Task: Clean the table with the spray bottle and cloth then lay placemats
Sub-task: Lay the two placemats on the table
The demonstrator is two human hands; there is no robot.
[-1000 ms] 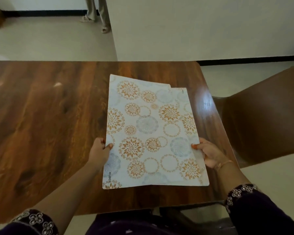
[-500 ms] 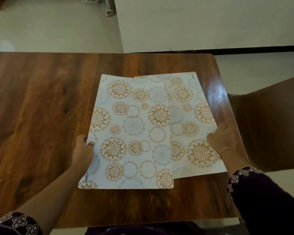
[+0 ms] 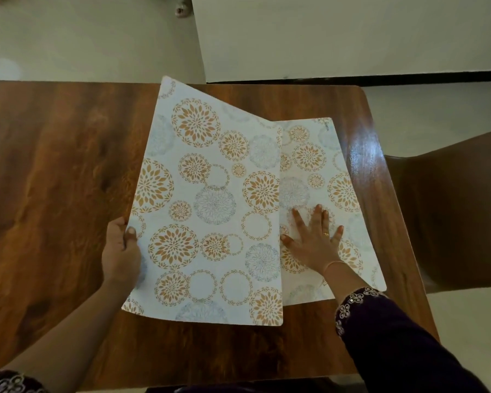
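Two white placemats with orange and grey flower circles are on the wooden table (image 3: 54, 180). My left hand (image 3: 122, 253) grips the left edge of the upper placemat (image 3: 210, 205), thumb on top, and holds it lifted and tilted above the table. The lower placemat (image 3: 332, 177) lies flat near the table's right edge, partly covered by the upper one. My right hand (image 3: 313, 239) presses flat on it with fingers spread. No spray bottle or cloth is in view.
A brown chair (image 3: 459, 211) stands close against the table's right side. A white wall or cabinet (image 3: 338, 35) rises beyond the far edge. The left part of the table shows bare wood.
The upper placemat has slid left off the lower one and lifted at its far end. My right hand let go of the stack's edge and now lies flat on the lower mat.
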